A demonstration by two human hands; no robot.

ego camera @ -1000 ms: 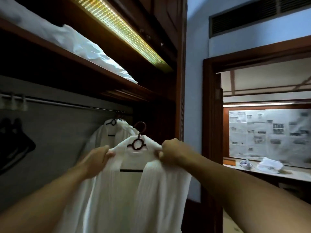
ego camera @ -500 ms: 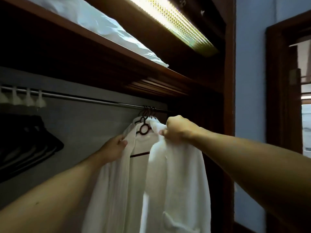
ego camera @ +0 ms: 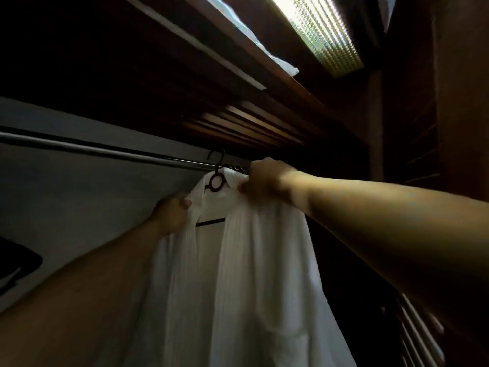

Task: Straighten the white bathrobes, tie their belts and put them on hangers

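My left hand [ego camera: 172,215] grips the white bathrobe [ego camera: 238,274] at its nine o'clock shoulder, my right hand [ego camera: 260,181] clutches the three o'clock one. Its hanger [ego camera: 217,178] sits at the rail [ego camera: 105,152]; I should seat the hook fully before letting go.

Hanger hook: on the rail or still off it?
Cannot tell for certain. The hanger hook reaches the rail, but both hands, left hand and right hand, grip the bathrobe shoulders.

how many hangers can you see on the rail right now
1 for sure: the dark hanger inside the white bathrobe, its hook at the rail. More hooks show beside the right hand, but their hangers are hidden.
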